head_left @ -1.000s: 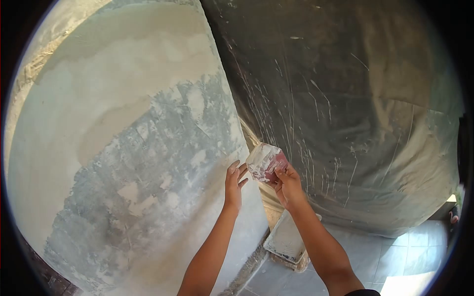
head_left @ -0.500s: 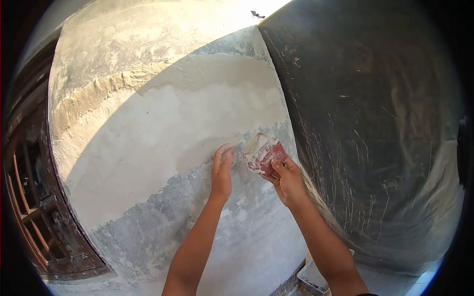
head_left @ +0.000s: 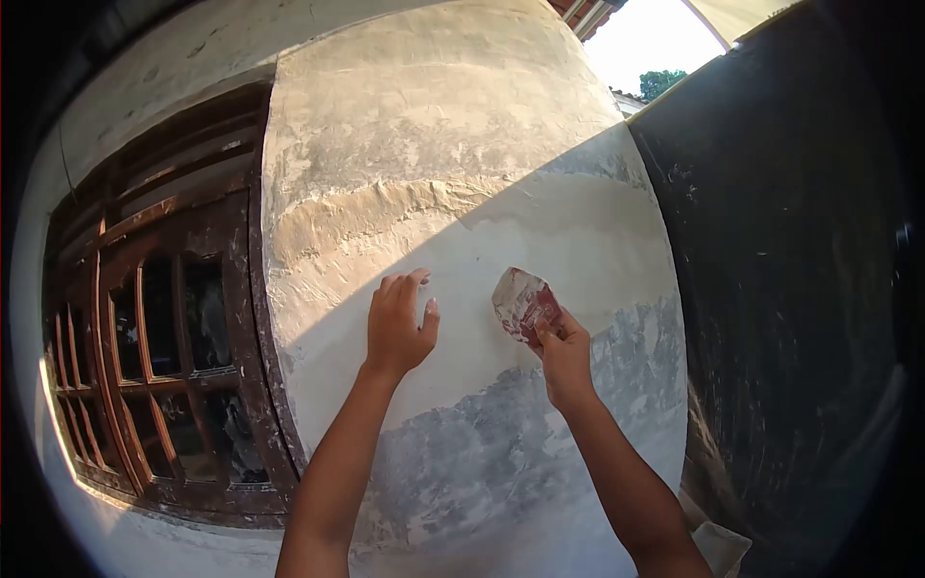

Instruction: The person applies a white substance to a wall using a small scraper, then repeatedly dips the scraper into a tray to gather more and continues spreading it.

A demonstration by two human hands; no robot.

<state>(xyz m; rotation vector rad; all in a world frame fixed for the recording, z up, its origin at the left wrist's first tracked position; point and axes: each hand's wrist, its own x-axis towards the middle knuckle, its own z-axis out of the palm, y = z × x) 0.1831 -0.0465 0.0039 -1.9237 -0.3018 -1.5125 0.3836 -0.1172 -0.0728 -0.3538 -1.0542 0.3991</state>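
My right hand (head_left: 565, 361) grips a dark red flat piece (head_left: 525, 306), smeared with whitish plaster, by its lower right edge. The piece is held up in front of the wall (head_left: 453, 337), whose surface is pale and smooth in the middle and rough grey lower down. Left of it, my left hand (head_left: 401, 326) is raised with thumb and fingers apart and nothing between them. Whether either hand touches the wall cannot be made out.
At the left is a dark brown wooden window (head_left: 178, 356) with glass panes. A dark sheet (head_left: 790, 289) hangs along the right side. A pale container (head_left: 721, 547), partly cut off, sits at the lower right. Sunlight falls on the upper wall.
The view has swung up and left, showing more of the window and some sky. My left hand has moved left and turned, its fingers now curving toward the right. My right hand still holds the piece.
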